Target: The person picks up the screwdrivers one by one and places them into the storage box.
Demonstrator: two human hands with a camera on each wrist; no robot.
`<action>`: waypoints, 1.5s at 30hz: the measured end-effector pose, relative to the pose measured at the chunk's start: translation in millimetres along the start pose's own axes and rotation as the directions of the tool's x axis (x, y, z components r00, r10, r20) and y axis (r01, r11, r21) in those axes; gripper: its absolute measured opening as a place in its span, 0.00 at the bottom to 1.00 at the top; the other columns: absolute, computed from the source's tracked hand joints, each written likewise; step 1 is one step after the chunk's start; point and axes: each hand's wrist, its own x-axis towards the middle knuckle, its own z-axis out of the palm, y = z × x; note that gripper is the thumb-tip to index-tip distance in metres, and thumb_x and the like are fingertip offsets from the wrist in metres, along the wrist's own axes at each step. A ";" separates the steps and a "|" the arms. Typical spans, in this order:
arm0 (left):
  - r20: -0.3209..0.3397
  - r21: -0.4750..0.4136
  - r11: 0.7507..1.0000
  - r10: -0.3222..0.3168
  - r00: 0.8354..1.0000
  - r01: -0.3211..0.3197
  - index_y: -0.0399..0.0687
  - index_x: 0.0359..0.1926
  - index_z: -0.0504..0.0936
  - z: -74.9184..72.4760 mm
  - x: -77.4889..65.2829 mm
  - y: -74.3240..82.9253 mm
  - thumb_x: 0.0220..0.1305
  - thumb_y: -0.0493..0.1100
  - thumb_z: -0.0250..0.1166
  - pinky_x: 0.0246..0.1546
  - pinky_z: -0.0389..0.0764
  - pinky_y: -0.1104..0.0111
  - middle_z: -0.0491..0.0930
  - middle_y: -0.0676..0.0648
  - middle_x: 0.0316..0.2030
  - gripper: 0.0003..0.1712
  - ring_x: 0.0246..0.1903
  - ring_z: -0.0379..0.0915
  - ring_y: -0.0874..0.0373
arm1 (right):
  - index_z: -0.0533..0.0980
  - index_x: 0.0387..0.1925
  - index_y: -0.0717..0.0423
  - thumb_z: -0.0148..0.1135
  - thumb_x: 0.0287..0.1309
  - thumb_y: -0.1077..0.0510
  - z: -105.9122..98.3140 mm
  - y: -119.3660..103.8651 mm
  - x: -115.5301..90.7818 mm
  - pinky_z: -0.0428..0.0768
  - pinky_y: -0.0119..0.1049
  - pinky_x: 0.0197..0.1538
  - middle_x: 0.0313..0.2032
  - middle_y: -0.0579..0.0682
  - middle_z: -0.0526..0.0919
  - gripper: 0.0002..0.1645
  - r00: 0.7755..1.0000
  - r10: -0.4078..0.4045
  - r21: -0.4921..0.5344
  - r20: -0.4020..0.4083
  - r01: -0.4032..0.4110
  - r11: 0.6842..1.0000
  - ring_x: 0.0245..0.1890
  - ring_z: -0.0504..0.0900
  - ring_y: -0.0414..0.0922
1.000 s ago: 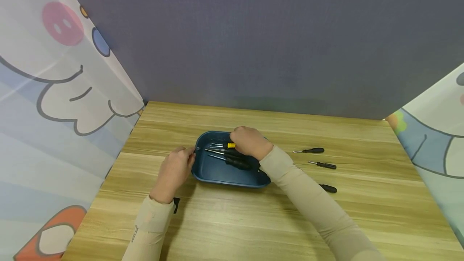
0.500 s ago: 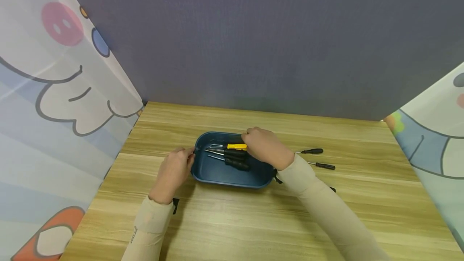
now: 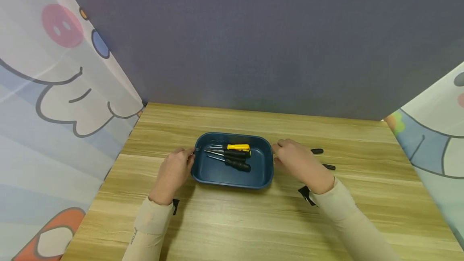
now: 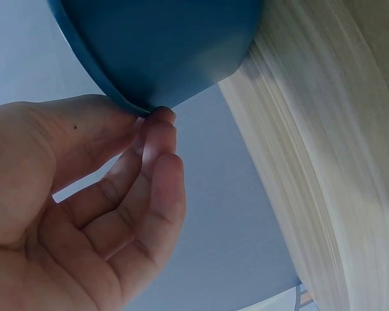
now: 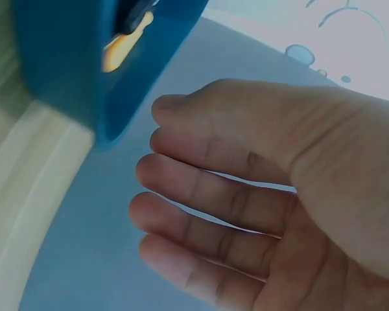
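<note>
A dark blue tray (image 3: pixel 217 179) stands on the wooden table, with several screwdrivers inside. Among them are a yellow-handled screwdriver (image 3: pixel 237 147) and a black-handled screwdriver (image 3: pixel 238 165). My left hand (image 3: pixel 175 172) pinches the tray's left rim between thumb and fingertips; the left wrist view shows this hand (image 4: pixel 110 194) at the rim (image 4: pixel 84 61). Just off the tray's right end is my right hand (image 3: pixel 299 162), holding nothing. In the right wrist view its fingers (image 5: pixel 201 191) are nearly straight, beside the tray wall (image 5: pixel 58 58).
To the right of the tray lie loose screwdrivers, a black handle (image 3: pixel 317 151) and another black handle (image 3: pixel 328 167) showing beyond my right hand. A grey panel (image 3: pixel 253 43) rises behind the wooden table (image 3: pixel 232 228). Cartoon-printed curtains (image 3: pixel 54 132) hang at both sides.
My right hand has let go of the yellow-handled screwdriver inside the tray and moved right, out past the tray's right end. The left hand has stayed at the left rim.
</note>
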 end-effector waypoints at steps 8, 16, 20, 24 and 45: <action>0.004 0.002 1.000 -0.008 1.000 0.008 0.32 0.48 0.86 -0.9 0.5 0.5 0.66 0.34 0.67 0.24 0.82 0.57 0.83 0.38 0.34 0.12 0.27 0.80 0.48 | 0.81 0.34 0.61 0.77 0.48 0.67 13.0 22.2 -45.6 0.80 0.35 0.30 0.30 0.51 0.78 0.11 0.998 0.049 0.004 -0.045 -0.049 0.999 0.29 0.78 0.48; -0.015 0.000 1.000 0.014 1.000 -0.014 0.32 0.47 0.86 0.3 0.3 0.0 0.64 0.33 0.68 0.25 0.83 0.57 0.83 0.37 0.35 0.12 0.28 0.81 0.47 | 0.81 0.34 0.60 0.78 0.47 0.67 23.6 42.2 -86.6 0.79 0.37 0.28 0.30 0.50 0.79 0.13 0.988 0.152 0.049 -0.005 -0.152 0.987 0.28 0.78 0.47; -0.025 -0.002 1.000 0.023 0.999 -0.023 0.31 0.47 0.87 1.2 0.0 -0.5 0.64 0.33 0.68 0.25 0.83 0.57 0.84 0.37 0.34 0.11 0.28 0.82 0.46 | 0.81 0.32 0.59 0.79 0.44 0.67 31.3 49.4 -105.9 0.79 0.36 0.27 0.30 0.49 0.78 0.14 0.983 0.182 0.054 -0.002 -0.181 0.982 0.28 0.78 0.46; -0.025 -0.003 1.000 0.020 0.999 -0.020 0.32 0.47 0.87 1.4 -0.5 -0.4 0.64 0.33 0.68 0.26 0.83 0.57 0.84 0.37 0.35 0.12 0.29 0.82 0.46 | 0.80 0.31 0.57 0.80 0.44 0.66 37.7 53.1 -120.8 0.80 0.37 0.29 0.30 0.49 0.80 0.14 0.978 0.206 0.069 0.039 -0.208 0.976 0.29 0.79 0.47; -0.012 -0.005 1.000 0.008 1.000 -0.008 0.32 0.47 0.86 1.5 0.1 0.4 0.64 0.34 0.68 0.25 0.82 0.58 0.83 0.39 0.34 0.12 0.27 0.81 0.49 | 0.77 0.30 0.54 0.78 0.45 0.68 61.7 61.1 -137.5 0.74 0.33 0.24 0.27 0.43 0.73 0.16 0.969 0.225 0.140 0.098 -0.237 0.961 0.24 0.69 0.35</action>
